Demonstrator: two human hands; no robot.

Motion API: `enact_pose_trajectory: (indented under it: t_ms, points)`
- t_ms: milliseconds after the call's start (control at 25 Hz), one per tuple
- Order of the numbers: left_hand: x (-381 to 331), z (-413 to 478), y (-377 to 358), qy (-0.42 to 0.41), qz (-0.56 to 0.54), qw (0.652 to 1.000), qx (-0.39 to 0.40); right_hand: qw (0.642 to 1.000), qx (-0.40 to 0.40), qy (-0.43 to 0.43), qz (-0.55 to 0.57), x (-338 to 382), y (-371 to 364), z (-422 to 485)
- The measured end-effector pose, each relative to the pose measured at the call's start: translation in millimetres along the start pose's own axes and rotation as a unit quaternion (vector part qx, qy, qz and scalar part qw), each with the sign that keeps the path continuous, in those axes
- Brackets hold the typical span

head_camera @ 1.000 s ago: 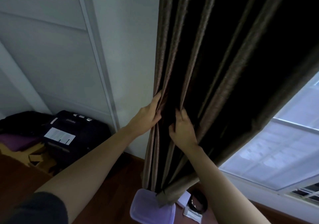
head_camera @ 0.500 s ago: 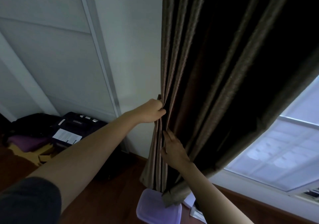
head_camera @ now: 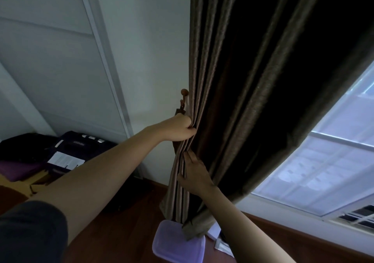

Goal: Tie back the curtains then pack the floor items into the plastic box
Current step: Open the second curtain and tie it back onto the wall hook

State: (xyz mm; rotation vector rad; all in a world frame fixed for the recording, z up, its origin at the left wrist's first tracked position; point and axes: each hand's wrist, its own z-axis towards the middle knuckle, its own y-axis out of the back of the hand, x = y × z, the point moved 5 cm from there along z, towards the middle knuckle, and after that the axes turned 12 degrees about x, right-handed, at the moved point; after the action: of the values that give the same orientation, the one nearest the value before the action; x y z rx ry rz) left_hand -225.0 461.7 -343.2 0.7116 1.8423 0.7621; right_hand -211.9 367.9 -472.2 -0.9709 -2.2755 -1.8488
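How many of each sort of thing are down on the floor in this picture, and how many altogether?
Purple plastic lid: 1
Dark bags against the wall: 2, as far as I can tell
Purple cloth: 1
White papers by the curtain hem: 1 bundle, partly hidden
Total: 5

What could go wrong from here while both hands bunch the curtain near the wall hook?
The left hand and right hand pinch only the curtain edge folds; the wider pleats toward the window may spill loose again. The wall hook sits just above the left hand, so knuckles might knock it. The curtain hem hangs over the plastic lid on the floor and could drag it.
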Motion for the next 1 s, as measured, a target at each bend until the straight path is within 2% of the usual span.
enact_pose_trajectory:
  t_ms: [80,200,240,320,400,480,560,680,880,1000]
  points:
    - [-2,3,-2,-0.023,0.000,1.000,-0.008,1.000,0.011,-0.001,0.001,0,2,-1]
    - [-2,5,1,-0.034,0.030,0.993,-0.105,1.000,0.002,0.009,-0.025,-2,9,-4]
    - [-1,4,3,-0.029,0.037,0.990,-0.134,0.999,-0.036,0.014,-0.035,-4,14,-8]
    - [4,1,5,-0.022,0.042,0.986,-0.159,0.983,-0.183,-0.002,-0.009,-9,32,-21]
    - [11,1,6,-0.033,0.040,0.987,-0.153,0.942,-0.327,-0.045,0.056,-20,58,-34]
    - [18,1,6,-0.039,0.036,0.989,-0.139,0.919,-0.376,-0.066,0.094,-29,87,-34]
    - [23,1,6,-0.044,0.027,0.991,-0.127,0.920,-0.366,-0.095,0.102,-40,115,-26]
    - [21,-1,4,-0.057,0.027,0.991,-0.115,0.946,-0.275,-0.122,0.117,-52,129,-11]
    - [19,7,6,-0.052,-0.007,0.993,-0.106,0.978,-0.191,0.044,0.069,-20,70,-9]
    - [16,8,7,-0.045,-0.027,0.994,-0.097,0.989,-0.120,0.048,0.065,-21,26,-9]
